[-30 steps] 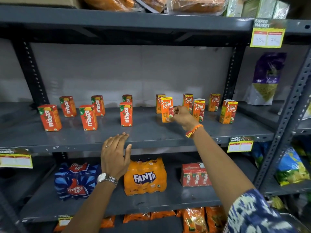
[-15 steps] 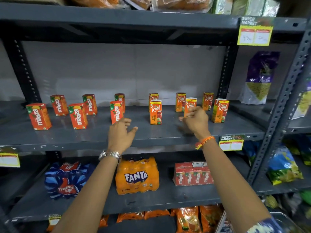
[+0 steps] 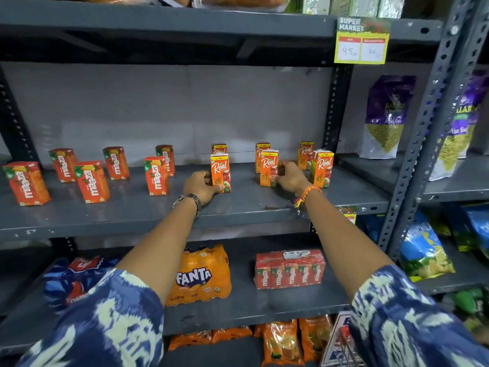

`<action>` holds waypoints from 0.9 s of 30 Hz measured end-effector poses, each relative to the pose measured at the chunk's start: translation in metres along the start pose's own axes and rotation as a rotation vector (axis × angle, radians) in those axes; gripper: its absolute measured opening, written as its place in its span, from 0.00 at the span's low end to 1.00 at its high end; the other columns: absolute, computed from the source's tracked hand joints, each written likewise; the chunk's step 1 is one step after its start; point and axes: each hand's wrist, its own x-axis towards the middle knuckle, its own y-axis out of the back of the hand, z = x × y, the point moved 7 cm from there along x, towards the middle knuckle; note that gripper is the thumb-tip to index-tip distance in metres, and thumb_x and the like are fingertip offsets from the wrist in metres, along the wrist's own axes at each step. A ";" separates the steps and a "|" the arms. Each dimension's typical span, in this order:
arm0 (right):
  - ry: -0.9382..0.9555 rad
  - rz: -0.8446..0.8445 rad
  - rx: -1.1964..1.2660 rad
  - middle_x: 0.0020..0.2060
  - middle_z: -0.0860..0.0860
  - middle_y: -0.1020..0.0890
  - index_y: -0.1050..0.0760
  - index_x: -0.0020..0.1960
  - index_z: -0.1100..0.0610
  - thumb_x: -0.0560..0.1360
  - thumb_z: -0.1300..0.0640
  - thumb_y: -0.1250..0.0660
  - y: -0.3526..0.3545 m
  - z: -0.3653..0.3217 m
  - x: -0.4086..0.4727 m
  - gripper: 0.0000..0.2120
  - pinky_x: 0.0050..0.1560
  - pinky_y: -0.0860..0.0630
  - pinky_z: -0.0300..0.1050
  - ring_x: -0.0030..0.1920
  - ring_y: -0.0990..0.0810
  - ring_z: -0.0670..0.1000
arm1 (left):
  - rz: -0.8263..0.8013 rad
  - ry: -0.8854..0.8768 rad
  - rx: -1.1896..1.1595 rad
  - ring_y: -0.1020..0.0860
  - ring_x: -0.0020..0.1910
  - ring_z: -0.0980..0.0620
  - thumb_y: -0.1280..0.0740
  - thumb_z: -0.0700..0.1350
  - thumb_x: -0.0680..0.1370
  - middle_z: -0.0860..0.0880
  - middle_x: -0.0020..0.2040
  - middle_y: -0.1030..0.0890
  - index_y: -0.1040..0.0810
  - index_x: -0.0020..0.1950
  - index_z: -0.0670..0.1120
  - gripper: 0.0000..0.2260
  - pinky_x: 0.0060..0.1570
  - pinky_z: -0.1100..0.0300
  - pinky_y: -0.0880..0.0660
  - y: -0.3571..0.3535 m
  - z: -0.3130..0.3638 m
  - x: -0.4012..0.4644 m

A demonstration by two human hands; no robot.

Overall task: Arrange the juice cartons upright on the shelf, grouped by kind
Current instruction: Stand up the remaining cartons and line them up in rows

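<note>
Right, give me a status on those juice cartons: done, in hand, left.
Done: Maaza cartons stand upright on the left of the shelf, Real cartons on the right.
In hand: left hand grips one front Real carton; right hand grips another.
Left: both groups sit loosely spaced, so closing gaps probably remains.

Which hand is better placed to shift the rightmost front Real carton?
Right. The right hand sits at the middle front Real carton, next to the rightmost front Real carton. The left hand is farther off, on the leftmost front Real carton.
</note>
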 end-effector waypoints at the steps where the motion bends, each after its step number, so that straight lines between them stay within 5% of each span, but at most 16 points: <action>1: 0.014 -0.020 -0.005 0.61 0.55 0.19 0.26 0.65 0.61 0.76 0.63 0.32 -0.002 0.000 0.000 0.17 0.68 0.27 0.52 0.64 0.22 0.55 | 0.003 -0.002 0.006 0.19 0.56 0.45 0.24 0.48 0.71 0.45 0.57 0.16 0.21 0.58 0.43 0.19 0.57 0.53 0.26 -0.001 0.000 0.000; 27: 0.091 -0.088 -0.094 0.64 0.59 0.21 0.29 0.67 0.62 0.80 0.61 0.37 -0.003 0.000 -0.020 0.17 0.69 0.29 0.56 0.66 0.24 0.60 | 0.021 -0.032 0.105 0.19 0.58 0.45 0.25 0.49 0.72 0.44 0.58 0.16 0.18 0.61 0.43 0.19 0.59 0.50 0.26 0.004 0.004 -0.010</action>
